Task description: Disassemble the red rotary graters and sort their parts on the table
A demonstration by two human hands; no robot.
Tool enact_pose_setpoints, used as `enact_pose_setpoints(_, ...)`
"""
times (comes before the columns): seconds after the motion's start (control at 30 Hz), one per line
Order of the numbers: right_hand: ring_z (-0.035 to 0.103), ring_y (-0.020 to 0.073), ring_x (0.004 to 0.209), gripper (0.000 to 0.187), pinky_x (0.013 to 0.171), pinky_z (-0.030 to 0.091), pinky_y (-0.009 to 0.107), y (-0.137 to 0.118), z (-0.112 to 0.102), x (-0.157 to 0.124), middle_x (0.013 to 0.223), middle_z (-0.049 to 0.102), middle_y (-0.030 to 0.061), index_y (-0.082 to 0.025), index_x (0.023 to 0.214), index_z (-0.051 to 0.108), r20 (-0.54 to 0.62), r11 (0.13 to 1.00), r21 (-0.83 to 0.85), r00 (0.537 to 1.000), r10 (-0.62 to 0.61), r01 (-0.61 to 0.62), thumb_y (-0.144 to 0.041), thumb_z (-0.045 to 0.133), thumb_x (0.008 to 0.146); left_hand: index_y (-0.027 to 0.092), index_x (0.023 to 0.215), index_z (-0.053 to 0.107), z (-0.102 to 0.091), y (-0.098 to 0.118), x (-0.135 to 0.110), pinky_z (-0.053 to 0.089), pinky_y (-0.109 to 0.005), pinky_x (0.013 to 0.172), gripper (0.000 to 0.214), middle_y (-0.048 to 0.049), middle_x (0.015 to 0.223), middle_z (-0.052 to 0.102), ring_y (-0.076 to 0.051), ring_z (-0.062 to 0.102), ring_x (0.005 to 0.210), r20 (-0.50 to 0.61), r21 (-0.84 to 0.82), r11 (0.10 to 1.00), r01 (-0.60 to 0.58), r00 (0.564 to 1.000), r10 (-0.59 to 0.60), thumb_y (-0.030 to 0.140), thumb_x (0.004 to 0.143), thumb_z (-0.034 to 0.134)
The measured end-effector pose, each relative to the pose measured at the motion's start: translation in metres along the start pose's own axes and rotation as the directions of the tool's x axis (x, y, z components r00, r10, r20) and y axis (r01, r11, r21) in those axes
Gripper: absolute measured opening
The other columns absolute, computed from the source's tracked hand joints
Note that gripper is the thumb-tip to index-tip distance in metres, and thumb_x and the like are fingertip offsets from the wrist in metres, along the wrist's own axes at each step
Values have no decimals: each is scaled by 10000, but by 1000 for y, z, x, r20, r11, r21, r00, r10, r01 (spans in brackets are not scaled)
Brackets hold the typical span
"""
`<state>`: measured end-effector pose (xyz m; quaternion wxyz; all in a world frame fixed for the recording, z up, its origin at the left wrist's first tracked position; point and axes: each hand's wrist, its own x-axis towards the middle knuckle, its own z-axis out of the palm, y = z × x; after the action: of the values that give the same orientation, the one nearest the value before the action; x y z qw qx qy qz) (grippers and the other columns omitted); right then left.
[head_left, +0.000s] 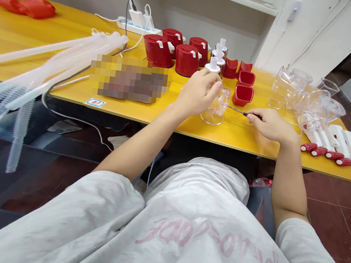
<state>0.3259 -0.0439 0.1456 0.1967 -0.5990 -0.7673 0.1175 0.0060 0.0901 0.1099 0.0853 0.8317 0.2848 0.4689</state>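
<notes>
My left hand (pixel 199 90) is closed on a clear plastic housing (pixel 213 116) that stands on the yellow table, its round rim downward. In my right hand (pixel 270 124) is a thin screwdriver (pixel 237 110), pinched by its dark handle and held almost level. Its tip reaches the right side of the housing; whether it sits in a screw is too small to tell. Just behind the housing are small red open-topped cups (pixel 242 96) and motors with white plastic tops (pixel 213 65).
Several red round housings (pixel 187 59) stand at the back. Clear plastic housings (pixel 316 109) and white parts with red ends (pixel 335 146) lie to the right. Translucent tubes (pixel 72 55) hang over the left edge near a power strip (pixel 137 27) and cables. A blurred patch covers something left of centre.
</notes>
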Motion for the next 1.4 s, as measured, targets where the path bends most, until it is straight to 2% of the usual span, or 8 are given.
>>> enact_pose_setpoints(0.07,867,345,1031,316,1031,671,500,0,3,2,1126,981,103,-258,1070,939,-5,1000,-5,1000,-1,1,-373,681,1211,273,1161,837,0,1,0,656,-642,1252,614,-157,1233,843,-415,836,1259,0,3,1000,6,1000,-6,748,1351,497)
enact_pose_setpoints(0.17,847,332,1000,203,975,672,484,3,6,5,1129,973,106,-259,1104,936,-37,999,35,999,3,-1,-361,765,1143,274,1179,837,-1,1,0,641,-634,1276,586,-157,1248,842,-411,829,1288,13,4,1000,9,1000,-9,720,1356,501)
enact_pose_setpoints(0.3,809,317,941,130,907,650,476,5,7,5,1053,929,98,-268,1074,913,-36,997,75,999,-1,3,-370,834,1077,273,1187,835,-2,1,0,632,-633,1269,640,-159,1250,834,-413,826,1277,29,-3,1000,4,1000,-4,779,1345,475)
enact_pose_setpoints(0.57,788,288,875,152,878,611,452,-1,5,1,1031,914,81,-270,1117,862,-15,994,113,1000,1,0,-410,803,1106,287,1181,834,1,-1,-1,643,-630,1257,703,-152,1218,826,-406,821,1256,-1,-17,1000,5,1000,-5,863,1324,456)
enact_pose_setpoints(0.83,865,335,1013,323,1062,668,499,-7,-1,-4,1081,948,102,-255,1267,973,-45,995,91,999,-26,30,-363,676,1200,285,1178,829,1,-1,0,626,-631,1280,676,-144,1219,818,-403,811,1259,-1,-27,1000,5,1000,-5,831,1335,461)
enact_pose_setpoints(1.1,881,385,1188,261,1172,725,590,-12,-7,-11,1275,972,107,-290,1268,975,-149,989,131,988,-49,69,-280,852,1038,304,1166,836,-1,4,0,646,-632,1246,716,-153,1204,834,-408,817,1237,6,-19,1000,12,1000,-12,878,1314,435)
enact_pose_setpoints(1.27,867,359,1113,290,1143,734,566,-13,-6,-10,1277,951,107,-305,1306,939,-141,988,143,990,-30,51,-374,911,1025,305,1184,842,-3,5,0,638,-659,1257,738,-162,1210,834,-432,818,1292,17,-39,999,25,1000,-24,917,1296,445)
enact_pose_setpoints(1.4,840,340,1003,312,1078,709,546,-13,-4,-7,1140,937,101,-293,1366,927,-108,992,121,994,-20,33,-446,785,1134,310,1168,842,-2,4,0,645,-649,1237,742,-160,1217,836,-421,817,1252,14,-22,999,27,1000,-26,911,1299,426)
